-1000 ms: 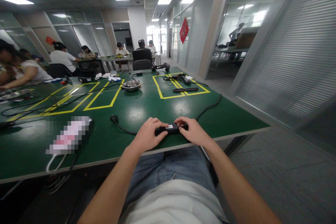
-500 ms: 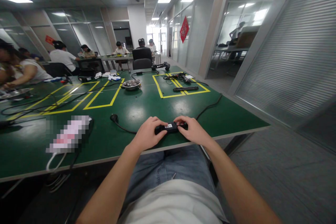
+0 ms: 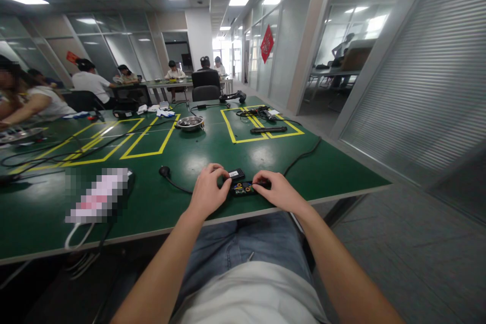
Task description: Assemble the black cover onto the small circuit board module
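Half-curled left hand (image 3: pixel 208 188) pinches a black rectangular plastic cover (image 3: pixel 237 174) just beyond a black oblong plastic case (image 3: pixel 243 195), multicoloured circuit board (image 3: pixel 240 189) exposed, gripped by the curled right hand (image 3: pixel 276 190) on a green table (image 3: pixel 212 149).

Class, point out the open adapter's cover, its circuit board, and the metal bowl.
Cover (image 3: pixel 237 173): head view, on its upper face.
Circuit board (image 3: pixel 243 189): head view, on the middle of its exposed components.
Bowl (image 3: pixel 190 128): head view, on its near outer wall.

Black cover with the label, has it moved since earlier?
Yes: the black cover moved left, closer to the plug, exposing the circuit board.
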`<state>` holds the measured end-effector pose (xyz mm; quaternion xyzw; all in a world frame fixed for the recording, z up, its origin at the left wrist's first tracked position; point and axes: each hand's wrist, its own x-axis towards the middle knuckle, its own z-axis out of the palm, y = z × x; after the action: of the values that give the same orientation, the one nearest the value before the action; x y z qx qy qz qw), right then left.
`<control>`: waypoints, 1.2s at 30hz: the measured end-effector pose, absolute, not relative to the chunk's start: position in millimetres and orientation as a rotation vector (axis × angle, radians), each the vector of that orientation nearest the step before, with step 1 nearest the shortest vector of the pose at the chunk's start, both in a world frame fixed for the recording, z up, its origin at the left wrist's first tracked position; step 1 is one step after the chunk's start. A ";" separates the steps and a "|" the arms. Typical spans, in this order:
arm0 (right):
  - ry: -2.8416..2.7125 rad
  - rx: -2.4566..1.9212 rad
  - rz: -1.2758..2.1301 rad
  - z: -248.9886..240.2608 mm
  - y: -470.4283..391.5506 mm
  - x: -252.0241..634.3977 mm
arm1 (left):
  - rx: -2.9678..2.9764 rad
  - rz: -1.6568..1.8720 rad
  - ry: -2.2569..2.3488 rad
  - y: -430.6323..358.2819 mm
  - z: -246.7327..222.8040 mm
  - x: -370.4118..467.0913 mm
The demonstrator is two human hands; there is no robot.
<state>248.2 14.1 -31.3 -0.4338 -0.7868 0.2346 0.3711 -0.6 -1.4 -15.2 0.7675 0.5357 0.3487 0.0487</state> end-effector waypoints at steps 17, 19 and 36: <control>-2.014 -1.137 0.536 -37.1 13.2 247.2 | 2.394 0.910 1.514 -11.9 -7.2 2.1; -1.997 -1.118 0.541 -35.8 12.5 247.2 | 2.378 0.951 1.512 -11.4 -6.9 1.5; -1.951 -1.102 0.695 -29.2 10.0 247.5 | 2.318 0.834 1.544 -10.6 -5.7 1.9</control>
<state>247.5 10.0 -29.2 -0.4331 -0.7667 0.2731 0.3874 1.9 -10.6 -5.7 0.7918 0.5274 0.2849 0.1170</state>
